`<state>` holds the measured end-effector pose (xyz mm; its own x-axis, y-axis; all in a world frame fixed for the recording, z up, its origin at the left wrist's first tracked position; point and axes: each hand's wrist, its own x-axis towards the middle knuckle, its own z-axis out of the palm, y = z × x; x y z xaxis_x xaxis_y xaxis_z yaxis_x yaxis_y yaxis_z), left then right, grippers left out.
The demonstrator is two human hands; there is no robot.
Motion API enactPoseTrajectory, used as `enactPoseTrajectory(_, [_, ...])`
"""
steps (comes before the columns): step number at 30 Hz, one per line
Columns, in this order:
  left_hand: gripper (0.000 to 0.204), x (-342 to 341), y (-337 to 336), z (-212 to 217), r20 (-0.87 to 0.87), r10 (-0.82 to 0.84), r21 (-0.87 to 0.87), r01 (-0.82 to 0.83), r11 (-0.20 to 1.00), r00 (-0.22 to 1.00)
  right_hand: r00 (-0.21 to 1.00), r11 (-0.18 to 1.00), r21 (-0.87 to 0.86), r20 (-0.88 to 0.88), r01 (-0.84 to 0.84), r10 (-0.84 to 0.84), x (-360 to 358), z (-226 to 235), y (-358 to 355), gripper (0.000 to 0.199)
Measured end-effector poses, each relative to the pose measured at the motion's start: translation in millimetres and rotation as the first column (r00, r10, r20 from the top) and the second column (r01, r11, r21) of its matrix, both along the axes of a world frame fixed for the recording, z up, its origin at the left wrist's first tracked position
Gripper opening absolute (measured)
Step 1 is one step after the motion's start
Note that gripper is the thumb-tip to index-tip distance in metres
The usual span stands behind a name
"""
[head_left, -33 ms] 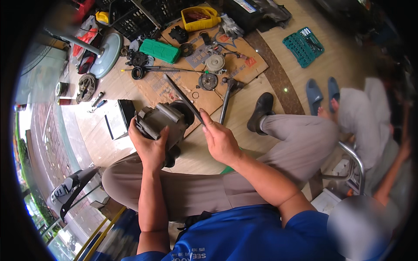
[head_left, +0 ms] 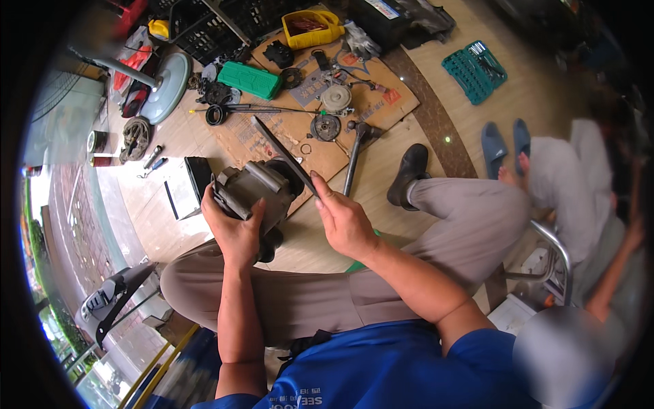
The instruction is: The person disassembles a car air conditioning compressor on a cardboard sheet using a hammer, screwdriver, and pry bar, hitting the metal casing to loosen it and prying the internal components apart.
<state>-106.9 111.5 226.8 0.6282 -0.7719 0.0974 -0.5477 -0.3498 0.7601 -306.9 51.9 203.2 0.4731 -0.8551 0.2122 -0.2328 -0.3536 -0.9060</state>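
Observation:
My left hand (head_left: 235, 232) grips a grey cast-metal engine housing (head_left: 262, 198) by its left side, thumb toward me, holding it above my left thigh. Its far fingers are hidden behind the part. A dark round piece (head_left: 294, 180) shows at the housing's right end. In my right hand (head_left: 346, 221) is a long flat metal bar (head_left: 281, 148) that looks like a file, with the index finger laid along it. The bar slants up and left, passing over the housing's right end; I cannot tell whether they touch.
A cardboard sheet (head_left: 392, 112) bears a green case (head_left: 249, 80), a yellow cut-open jug (head_left: 313, 28) and several engine parts. A hammer (head_left: 354, 157) lies nearer. An open teal socket set (head_left: 475, 73) lies right. Another person's legs (head_left: 572, 184) are at the right, a fan base (head_left: 167, 88) far left.
The bar's far tip has shifted slightly to the left, and my right hand with it. My left hand and the housing look unmoved.

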Motion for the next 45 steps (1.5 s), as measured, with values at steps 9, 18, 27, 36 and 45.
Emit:
enactPoseTrajectory(9, [0.085,-6,1,4,-0.065,-0.061,-0.03,0.059,0.998,0.996,0.996,0.998,0.035,-0.067,-0.055,0.057,-11,-14,13,0.047])
enactPoseTrajectory(18, [0.081,2,-2,-11,-0.275,0.04,-0.035,-0.052,0.998,0.961,0.997,0.996,-0.057,-0.015,0.068,-0.069,-12,-15,1,0.049])
enactPoseTrajectory(27, [0.061,7,0,-11,-0.425,0.027,-0.198,-0.122,0.973,0.905,0.987,0.941,0.299,-0.07,0.16,-0.145,-9,-38,11,0.03])
enactPoseTrajectory(36, [0.075,0,24,19,-0.67,-0.141,-0.343,-0.135,0.93,0.729,0.856,0.301,0.887,0.433,-0.35,-0.282,-9,-45,-44,0.052])
enactPoseTrajectory(45, [0.077,-9,33,36,-0.608,-0.28,-0.442,-0.024,0.897,0.743,0.878,0.4,0.781,0.435,-0.479,0.201,-24,-14,-56,0.062])
